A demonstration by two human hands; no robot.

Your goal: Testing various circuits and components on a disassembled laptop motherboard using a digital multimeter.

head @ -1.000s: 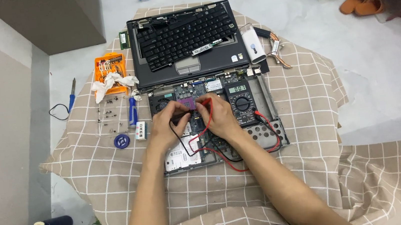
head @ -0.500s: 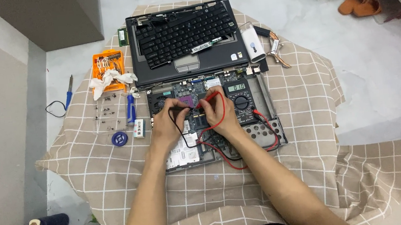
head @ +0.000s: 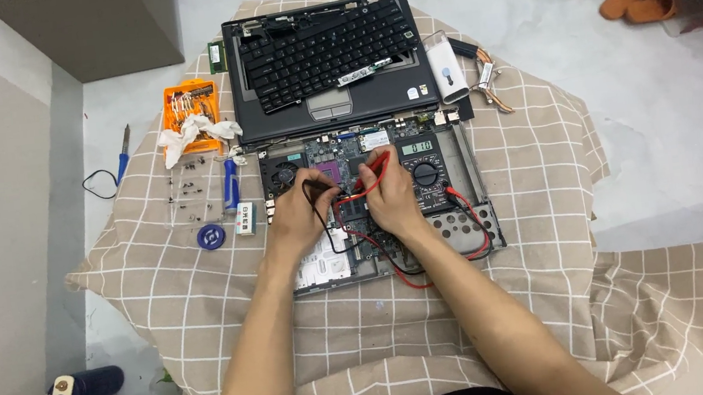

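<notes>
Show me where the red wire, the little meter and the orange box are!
red wire (head: 468,211), head view, on the loop right of the hands
meter (head: 425,173), head view, on its round dial
orange box (head: 190,110), head view, on its open tray

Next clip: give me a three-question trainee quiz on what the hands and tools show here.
1. True or false: the right hand holds the red probe.
2. Which lead does the left hand hold? A red, B black, C none.
3. Fill in: the multimeter rests on the opened ____ base.

Key: 1 true. 2 B, the black probe. 3 laptop: the laptop base lies on the checked cloth, with the detached keyboard beyond it and the orange screwdriver kit to the left.
</notes>
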